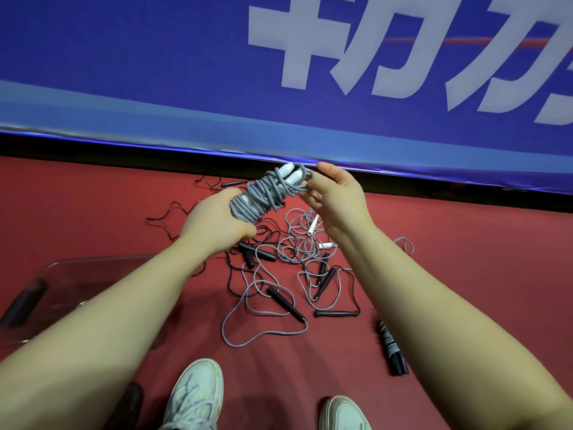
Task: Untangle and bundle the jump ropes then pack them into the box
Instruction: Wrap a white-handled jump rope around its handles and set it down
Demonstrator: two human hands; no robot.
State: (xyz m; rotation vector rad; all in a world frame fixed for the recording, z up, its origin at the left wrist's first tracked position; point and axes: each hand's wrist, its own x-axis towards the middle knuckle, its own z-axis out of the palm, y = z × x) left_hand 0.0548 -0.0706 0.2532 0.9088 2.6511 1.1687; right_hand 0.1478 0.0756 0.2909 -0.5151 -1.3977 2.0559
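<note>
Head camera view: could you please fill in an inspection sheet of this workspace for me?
Surface: red floor.
Job's things: grey rope bundle with white handles, held above the floor; tangled pile of grey and black ropes with black and white handles on the floor; wrapped bundle with black handles lying to the right; clear plastic box to the left.
Clutter: nothing seen.
Grippers: left hand grips the grey bundle's lower end; right hand pinches a loop near its top.
Cables: nothing seen apart from the ropes.
Surroundings: blue banner with white characters behind; white sneakers below.
</note>
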